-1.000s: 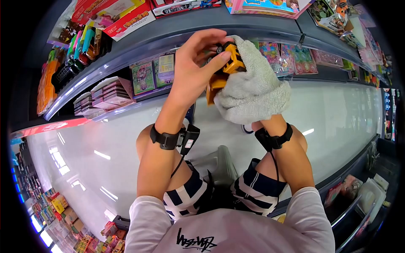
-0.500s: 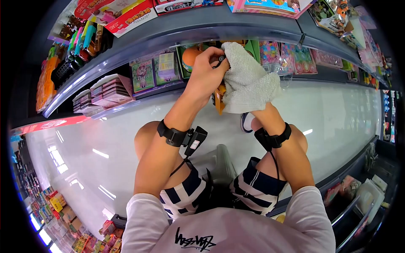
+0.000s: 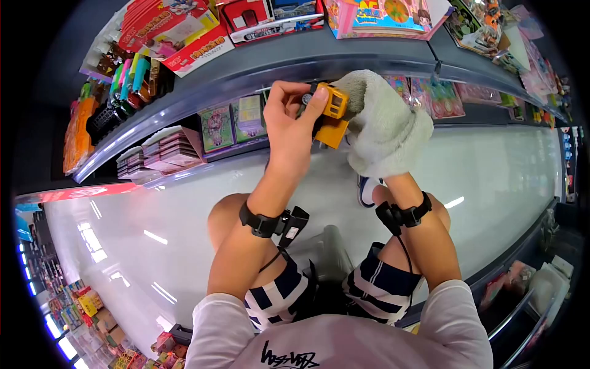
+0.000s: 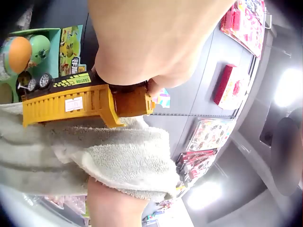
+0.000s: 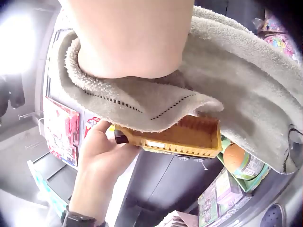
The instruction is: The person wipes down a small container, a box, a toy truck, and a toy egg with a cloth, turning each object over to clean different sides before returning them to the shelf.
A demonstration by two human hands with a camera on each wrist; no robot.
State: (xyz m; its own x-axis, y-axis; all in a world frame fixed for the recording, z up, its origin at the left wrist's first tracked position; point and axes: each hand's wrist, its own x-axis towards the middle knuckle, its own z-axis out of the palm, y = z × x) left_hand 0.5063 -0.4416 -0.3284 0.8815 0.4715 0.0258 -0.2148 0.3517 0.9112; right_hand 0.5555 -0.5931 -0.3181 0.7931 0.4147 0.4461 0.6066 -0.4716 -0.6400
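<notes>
A yellow toy dump truck (image 3: pixel 332 132) with black wheels is gripped near its cab by the left hand (image 3: pixel 289 126), thumb on the cab's side. The left wrist view shows the truck (image 4: pixel 71 104) lengthwise, with a white price sticker and a "CAUTION" marking. A light grey towel (image 3: pixel 387 123) covers the right hand, whose fingers are hidden; its edge lies against the truck. In the right wrist view the towel (image 5: pixel 227 80) drapes over the truck's open yellow bed (image 5: pixel 189 137), and the left hand (image 5: pixel 102 156) holds the cab end.
Boxed toys (image 3: pixel 246 18) stand on the upper shelf (image 3: pixel 264 64). On the lower shelf are card packs (image 3: pixel 163 150) and green-backed packages (image 3: pixel 216 128). The person's knees are below the hands, above a shiny floor (image 3: pixel 153 227). Behind at right is another shelf with a metal rail (image 3: pixel 522 307).
The left hand first brought the truck down behind the towel, then turned it so that its cab and bed show again. The towel shifted left, then back right.
</notes>
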